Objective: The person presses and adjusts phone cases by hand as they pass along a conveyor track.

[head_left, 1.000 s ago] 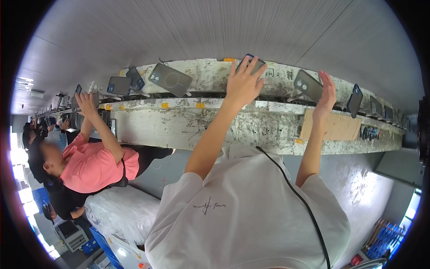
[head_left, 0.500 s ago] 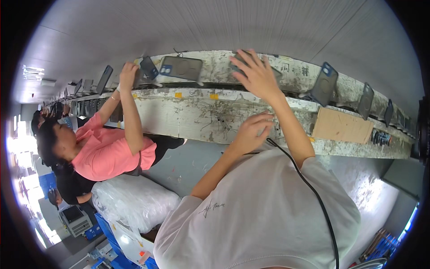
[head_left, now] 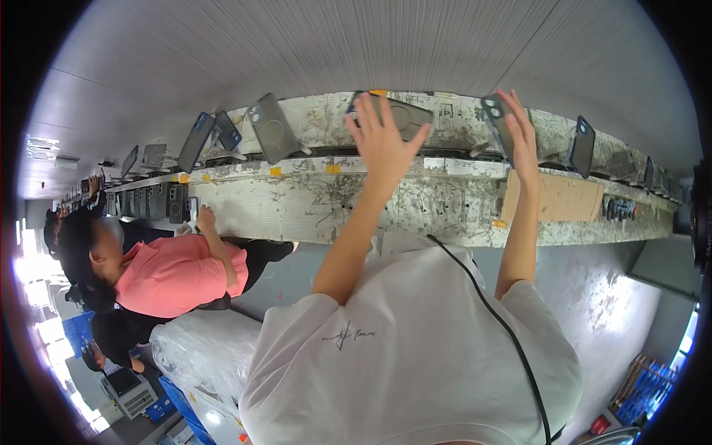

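1. Overall, the handling of phone cases [head_left: 271,122] along one long, paint-worn bench [head_left: 423,211] looks mid-run, I judge: cases already stand tilted by its far strip on both sides, and two more are at the hands. Which of them are finished, and how many are left, I cannot tell.
2. One co-worker in a pink top [head_left: 178,271] is at the left (other people farther left are too small to count), with one bulky plastic-wrapped bundle [head_left: 200,352] near them.
3. One tan board [head_left: 556,196] lies on the bench's near ledge, to the right.
4. Two bare hands reach to the far strip. The left hand [head_left: 383,141] has its fingers spread apart in front of one smoky case [head_left: 409,117]; contact is unclear. The right hand [head_left: 523,141], seen edge-on, has its fingers together by the right edge of a second case [head_left: 495,122]; whether they clamp it, I cannot tell.
5. Three cases show clearly left of the left hand, one dark case [head_left: 583,148] right of the right hand; smaller ones beyond blur past counting.
6. Six orange tape pieces [head_left: 333,169] show: four along the ledge's left part, one beside the board, one at the far edge.
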The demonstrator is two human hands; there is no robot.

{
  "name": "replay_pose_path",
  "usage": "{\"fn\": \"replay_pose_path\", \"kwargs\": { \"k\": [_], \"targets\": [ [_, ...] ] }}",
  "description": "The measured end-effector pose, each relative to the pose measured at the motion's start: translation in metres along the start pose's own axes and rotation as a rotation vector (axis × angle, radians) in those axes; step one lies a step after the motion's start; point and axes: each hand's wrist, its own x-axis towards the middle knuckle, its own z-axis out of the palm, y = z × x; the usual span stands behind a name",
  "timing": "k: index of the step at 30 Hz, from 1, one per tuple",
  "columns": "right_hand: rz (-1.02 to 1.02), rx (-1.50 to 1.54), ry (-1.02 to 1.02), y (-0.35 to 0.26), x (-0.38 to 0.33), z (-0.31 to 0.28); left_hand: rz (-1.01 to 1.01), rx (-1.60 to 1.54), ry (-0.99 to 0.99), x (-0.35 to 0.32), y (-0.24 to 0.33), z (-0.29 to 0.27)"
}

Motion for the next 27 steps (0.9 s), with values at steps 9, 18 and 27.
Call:
{"fn": "replay_pose_path", "kwargs": {
  "k": [9,18,27],
  "targets": [
    [-0.296,0.058,-0.365,-0.106,0.005,0.177,0.110,-0.555,-0.359,-0.108,0.039,-0.002],
    [-0.123,-0.630,-0.183,-0.017,0.008,0.176,-0.065,-0.621,-0.021,-0.099,-0.022,-0.085],
    [0.365,0.417,-0.135,0.023,0.000,0.019,0.354,0.056,0.074,0.031,-0.060,-0.061]
  ]
}}
